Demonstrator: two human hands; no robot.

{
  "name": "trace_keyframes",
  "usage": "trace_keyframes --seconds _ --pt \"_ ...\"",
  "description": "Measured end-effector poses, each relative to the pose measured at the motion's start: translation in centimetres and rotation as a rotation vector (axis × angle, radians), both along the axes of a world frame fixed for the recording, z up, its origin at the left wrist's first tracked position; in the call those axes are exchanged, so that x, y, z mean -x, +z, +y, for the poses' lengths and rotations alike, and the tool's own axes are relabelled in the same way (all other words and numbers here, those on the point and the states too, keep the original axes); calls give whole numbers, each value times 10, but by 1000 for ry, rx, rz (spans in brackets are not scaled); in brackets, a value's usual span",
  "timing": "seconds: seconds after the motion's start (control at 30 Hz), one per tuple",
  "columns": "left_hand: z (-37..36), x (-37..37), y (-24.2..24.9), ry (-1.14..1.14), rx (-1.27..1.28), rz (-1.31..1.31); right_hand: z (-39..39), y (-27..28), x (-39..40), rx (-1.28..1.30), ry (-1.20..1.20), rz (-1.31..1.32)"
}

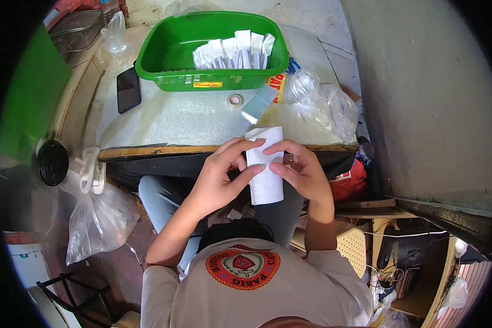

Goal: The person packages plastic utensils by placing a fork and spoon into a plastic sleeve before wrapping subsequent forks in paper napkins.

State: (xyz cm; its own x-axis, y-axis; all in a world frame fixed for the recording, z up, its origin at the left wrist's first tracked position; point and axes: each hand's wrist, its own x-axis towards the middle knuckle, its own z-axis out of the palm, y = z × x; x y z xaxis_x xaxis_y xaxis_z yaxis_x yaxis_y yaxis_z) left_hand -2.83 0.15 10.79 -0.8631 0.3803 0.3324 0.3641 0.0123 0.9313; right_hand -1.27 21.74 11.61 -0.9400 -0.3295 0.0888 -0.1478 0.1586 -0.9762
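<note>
A folded white paper towel (268, 188) is upright over my lap at the table's front edge, its top reaching past that edge. My left hand (222, 174) pinches its left side between thumb and fingers. From the right, my right hand (305, 170) grips the same towel, with thumb and index finger on its face. Whether anything lies inside the folds is hidden. Beyond the towel, a stack of clear plastic sleeves (260, 104) rests on the table beside a small roll of tape (235, 100).
A green basin (169, 82) at the back holds several white paper-topped bundles (235, 52). On the left lies a black phone (128, 90); on the right, clear plastic bags (325, 106). A clear bag (98, 224) hangs off the table's left side. A wall (421, 98) bounds the right.
</note>
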Motion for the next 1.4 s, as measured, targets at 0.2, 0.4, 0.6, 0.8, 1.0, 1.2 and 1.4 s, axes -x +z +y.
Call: trace_keyframes --seconds 0.2,0.4,0.6,0.8,1.0,1.2,1.4 --pt "3 -1 -4 58 -38 12 -8 2 -2 162 -41 -95" --pt "1 -1 -5 26 -50 -76 -8 -6 -4 82 -91 -26" --pt "2 -5 -9 25 -58 -53 -11 -1 0 -173 55 379" --pt "1 -13 -15 83 -114 -69 -10 -12 -9 114 -119 58" --pt "2 -16 -33 71 -159 -90 -9 -25 -14 193 -108 81" --pt "0 -19 -38 74 -207 -129 -11 -31 -11 209 -185 130" --pt "-1 -18 -44 115 -173 -69 -17 -36 -12 357 -150 102"
